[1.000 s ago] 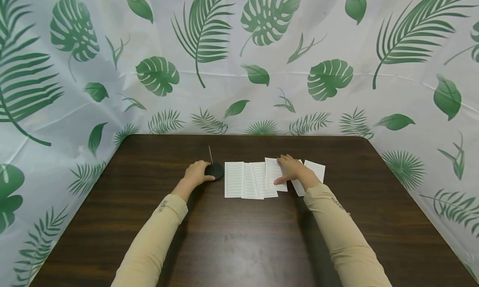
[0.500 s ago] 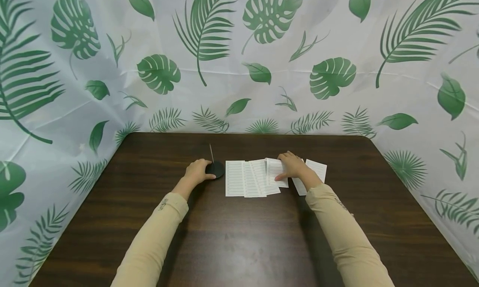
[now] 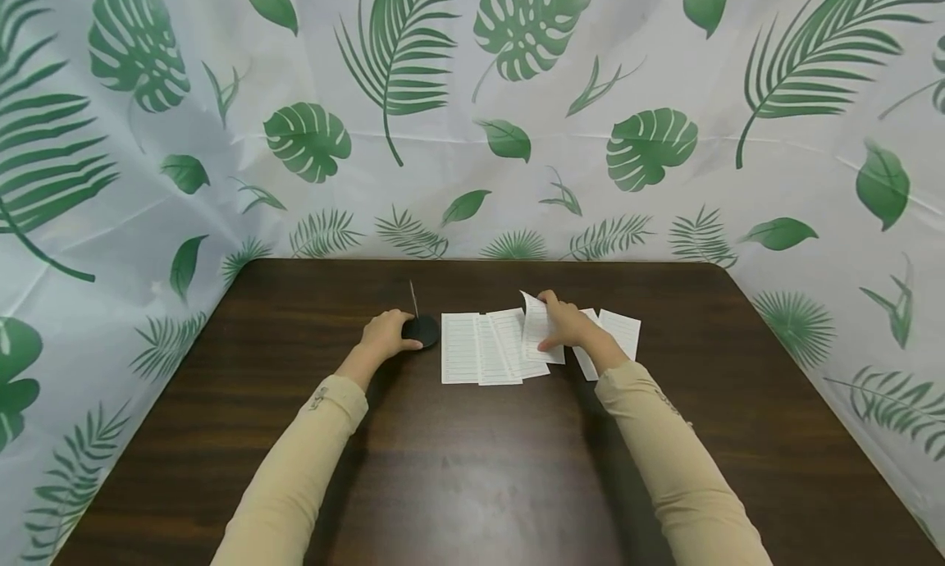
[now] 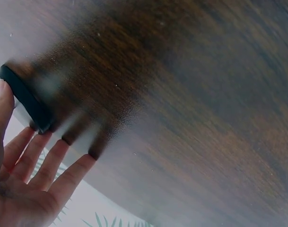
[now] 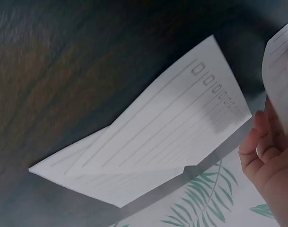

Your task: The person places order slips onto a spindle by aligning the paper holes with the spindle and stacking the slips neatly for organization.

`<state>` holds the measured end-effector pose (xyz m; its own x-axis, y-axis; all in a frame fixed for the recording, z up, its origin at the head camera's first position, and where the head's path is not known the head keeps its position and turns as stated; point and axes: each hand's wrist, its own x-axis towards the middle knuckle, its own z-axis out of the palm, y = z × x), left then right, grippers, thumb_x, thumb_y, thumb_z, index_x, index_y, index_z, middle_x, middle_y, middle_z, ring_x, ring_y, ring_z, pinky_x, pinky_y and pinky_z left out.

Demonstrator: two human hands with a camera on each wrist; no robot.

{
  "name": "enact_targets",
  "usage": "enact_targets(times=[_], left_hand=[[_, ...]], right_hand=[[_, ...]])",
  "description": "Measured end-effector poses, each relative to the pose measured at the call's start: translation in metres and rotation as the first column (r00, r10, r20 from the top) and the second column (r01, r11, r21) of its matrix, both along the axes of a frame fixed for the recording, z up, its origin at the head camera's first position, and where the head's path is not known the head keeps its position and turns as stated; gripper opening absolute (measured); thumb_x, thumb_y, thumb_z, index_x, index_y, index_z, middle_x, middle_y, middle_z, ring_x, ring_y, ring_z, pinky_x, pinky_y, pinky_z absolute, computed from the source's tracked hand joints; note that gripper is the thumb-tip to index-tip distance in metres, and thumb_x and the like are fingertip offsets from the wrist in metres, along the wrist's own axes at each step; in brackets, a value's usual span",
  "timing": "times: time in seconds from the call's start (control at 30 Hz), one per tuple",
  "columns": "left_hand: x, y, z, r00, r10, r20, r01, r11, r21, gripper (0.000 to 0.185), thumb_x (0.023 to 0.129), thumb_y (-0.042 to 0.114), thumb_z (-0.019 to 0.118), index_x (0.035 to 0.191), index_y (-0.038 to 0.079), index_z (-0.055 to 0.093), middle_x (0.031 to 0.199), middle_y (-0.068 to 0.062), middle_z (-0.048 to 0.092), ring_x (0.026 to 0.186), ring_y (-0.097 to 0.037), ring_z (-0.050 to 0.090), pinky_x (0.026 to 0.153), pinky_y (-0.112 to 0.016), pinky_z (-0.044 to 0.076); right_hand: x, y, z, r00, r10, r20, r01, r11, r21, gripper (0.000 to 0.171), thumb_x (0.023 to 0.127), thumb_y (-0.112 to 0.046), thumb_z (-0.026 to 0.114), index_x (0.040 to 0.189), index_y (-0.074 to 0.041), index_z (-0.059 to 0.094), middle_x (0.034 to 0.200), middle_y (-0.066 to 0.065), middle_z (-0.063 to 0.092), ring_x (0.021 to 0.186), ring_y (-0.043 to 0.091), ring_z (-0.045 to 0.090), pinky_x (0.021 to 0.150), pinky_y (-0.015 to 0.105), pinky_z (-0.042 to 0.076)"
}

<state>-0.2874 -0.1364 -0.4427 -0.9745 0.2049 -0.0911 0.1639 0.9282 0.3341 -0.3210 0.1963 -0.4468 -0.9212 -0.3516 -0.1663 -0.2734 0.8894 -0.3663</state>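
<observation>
In the head view, my left hand (image 3: 380,336) holds the side of a paper spike (image 3: 420,331), a flat round black base with a thin upright rod. The left wrist view shows the thumb and fingertips at opposite sides of the dark base (image 4: 28,101). My right hand (image 3: 568,324) pinches a white lined note sheet (image 3: 535,332), whose far left corner curls up from the row. More sheets (image 3: 461,349) overlap to its left. Two more sheets (image 3: 623,332) lie to the right, partly behind the wrist. In the right wrist view, the pinched sheet (image 5: 277,71) bends beside curled fingers.
A dark brown wood-grain table (image 3: 458,467) spans the view, with rounded far corners. Behind it and along the sides hangs a white cloth (image 3: 435,131) printed with green leaves. In the right wrist view, two overlapping sheets (image 5: 167,123) lie close to the hand.
The sheet under my right hand has been pinched, and its far edge has curled upward. The right hand's fingers have drawn together somewhat. My left hand stays at the paper spike.
</observation>
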Motion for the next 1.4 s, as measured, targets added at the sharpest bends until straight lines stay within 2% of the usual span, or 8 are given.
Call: enact_targets(times=[0.2, 0.37, 0.63, 0.83, 0.97, 1.13, 1.23, 1.4], left_hand=[[-0.001, -0.004, 0.004, 1.0, 0.007, 0.016, -0.007, 1.0, -0.007, 0.063, 0.081, 0.035, 0.073, 0.132, 0.003, 0.053, 0.134, -0.019, 0.054, 0.119, -0.038, 0.053, 0.093, -0.053, 0.05], [-0.001, -0.004, 0.003, 1.0, 0.025, 0.015, -0.025, 1.0, -0.003, 0.063, 0.081, 0.034, 0.073, 0.133, 0.004, 0.053, 0.134, -0.019, 0.053, 0.12, -0.038, 0.052, 0.093, -0.053, 0.049], [-0.001, -0.003, -0.004, 1.0, 0.014, 0.014, -0.014, 1.0, 0.009, 0.064, 0.081, 0.035, 0.073, 0.132, 0.003, 0.053, 0.133, -0.019, 0.054, 0.119, -0.039, 0.053, 0.092, -0.053, 0.05], [-0.001, -0.003, -0.001, 1.0, 0.019, 0.008, -0.019, 1.0, 0.009, 0.063, 0.081, 0.035, 0.073, 0.132, 0.004, 0.053, 0.133, -0.019, 0.055, 0.119, -0.038, 0.053, 0.092, -0.053, 0.05], [0.0, 0.0, 0.001, 1.0, 0.01, 0.013, -0.01, 1.0, 0.01, 0.064, 0.08, 0.035, 0.073, 0.132, 0.004, 0.053, 0.133, -0.018, 0.055, 0.119, -0.037, 0.053, 0.093, -0.053, 0.05], [0.001, 0.001, 0.001, 1.0, 0.014, 0.017, -0.015, 1.0, 0.02, 0.064, 0.08, 0.034, 0.074, 0.133, 0.004, 0.053, 0.134, -0.018, 0.054, 0.12, -0.037, 0.053, 0.094, -0.054, 0.049], [0.0, 0.0, -0.002, 1.0, 0.016, 0.008, -0.016, 1.0, 0.024, 0.063, 0.08, 0.034, 0.074, 0.132, 0.004, 0.054, 0.133, -0.018, 0.055, 0.119, -0.038, 0.054, 0.093, -0.054, 0.05], [-0.001, -0.002, -0.003, 1.0, 0.021, 0.004, -0.021, 0.999, 0.028, 0.064, 0.079, 0.035, 0.075, 0.131, 0.004, 0.055, 0.133, -0.018, 0.055, 0.119, -0.037, 0.054, 0.092, -0.053, 0.05]], right_hand=[[-0.001, -0.007, 0.004, 0.997, -0.006, 0.074, 0.013, 0.995, -0.094, 0.116, 0.071, -0.009, 0.082, 0.149, -0.005, -0.004, 0.134, 0.04, 0.04, 0.119, 0.052, 0.045, 0.101, 0.057, 0.041], [0.0, -0.011, 0.005, 0.999, 0.025, 0.024, -0.023, 0.995, -0.101, 0.109, 0.073, 0.0, 0.076, 0.147, 0.002, -0.003, 0.134, 0.041, 0.039, 0.12, 0.052, 0.045, 0.103, 0.056, 0.04], [-0.003, -0.006, -0.006, 1.0, 0.005, 0.026, -0.002, 0.996, -0.087, 0.067, 0.084, 0.007, 0.057, 0.143, -0.004, 0.029, 0.136, 0.035, 0.042, 0.103, 0.043, 0.056, 0.083, 0.051, 0.049], [-0.035, 0.015, -0.045, 0.996, -0.029, -0.081, 0.014, 0.983, -0.182, 0.046, 0.082, -0.008, 0.065, 0.127, -0.012, 0.055, 0.135, 0.023, 0.051, 0.121, 0.042, 0.049, 0.093, 0.051, 0.048], [-0.014, 0.004, -0.019, 0.991, -0.131, -0.016, 0.124, 0.966, -0.227, 0.042, 0.084, -0.01, 0.065, 0.124, -0.002, 0.058, 0.134, 0.029, 0.048, 0.127, 0.049, 0.04, 0.1, 0.061, 0.04], [0.002, -0.007, -0.002, 0.986, -0.148, -0.075, 0.122, 0.954, -0.272, 0.031, 0.094, -0.014, 0.055, 0.117, 0.007, 0.061, 0.123, 0.03, 0.057, 0.109, 0.045, 0.055, 0.091, 0.053, 0.049], [0.002, -0.011, -0.001, 0.981, -0.174, -0.083, 0.138, 0.935, -0.327, 0.027, 0.093, -0.004, 0.05, 0.113, 0.008, 0.063, 0.121, 0.03, 0.058, 0.064, 0.03, 0.055, 0.063, 0.038, 0.05], [0.002, -0.014, 0.0, 0.967, -0.229, -0.11, 0.173, 0.911, -0.374, 0.041, 0.085, 0.006, 0.049, 0.126, 0.007, 0.052, 0.122, 0.033, 0.055, 0.071, 0.032, 0.058, 0.069, 0.041, 0.052]])
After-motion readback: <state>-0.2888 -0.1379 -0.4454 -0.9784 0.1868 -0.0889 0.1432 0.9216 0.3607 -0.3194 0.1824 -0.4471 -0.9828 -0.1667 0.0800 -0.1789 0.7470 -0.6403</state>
